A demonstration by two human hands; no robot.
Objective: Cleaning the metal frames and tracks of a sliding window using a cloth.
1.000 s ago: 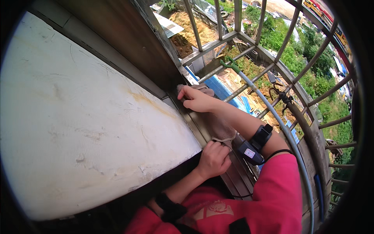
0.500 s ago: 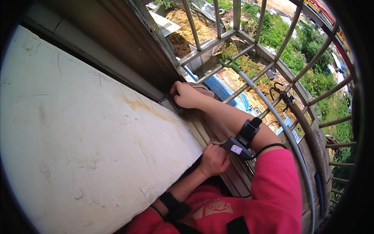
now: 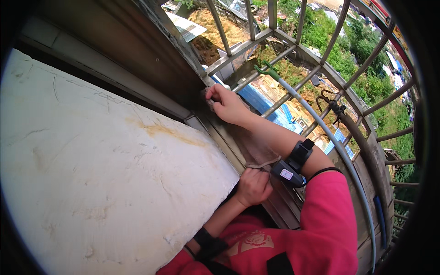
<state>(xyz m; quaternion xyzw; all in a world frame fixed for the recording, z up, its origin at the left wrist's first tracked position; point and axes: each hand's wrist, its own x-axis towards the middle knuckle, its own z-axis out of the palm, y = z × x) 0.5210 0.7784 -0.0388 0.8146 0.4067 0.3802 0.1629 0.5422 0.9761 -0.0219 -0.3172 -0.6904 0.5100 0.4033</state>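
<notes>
A greyish-brown cloth (image 3: 254,149) lies stretched along the metal window track (image 3: 229,149), beside the end of a white wall. My right hand (image 3: 227,104) is at the cloth's far end, near the corner of the frame, its fingers curled round the fabric. Close to my body, my left hand (image 3: 253,187) is closed at the near hem of the cloth, knuckles up; its fingertips are partly hidden. My right forearm covers part of the cloth's middle. Both wrists wear black straps, and a small dark device (image 3: 286,173) sits on the right one.
The white wall (image 3: 114,174) fills the left side. A brown frame panel (image 3: 133,46) rises beyond it. Metal bars (image 3: 337,34) cage the right side, above ground far below. A pale blue pole with a green hook (image 3: 316,114) leans along the bars; a dark cord (image 3: 337,109) is tied there.
My right hand has lifted slightly and shifted right, the cloth's far end now gathered in its fingers. The near hem shows more openly above my left hand, which has hardly moved.
</notes>
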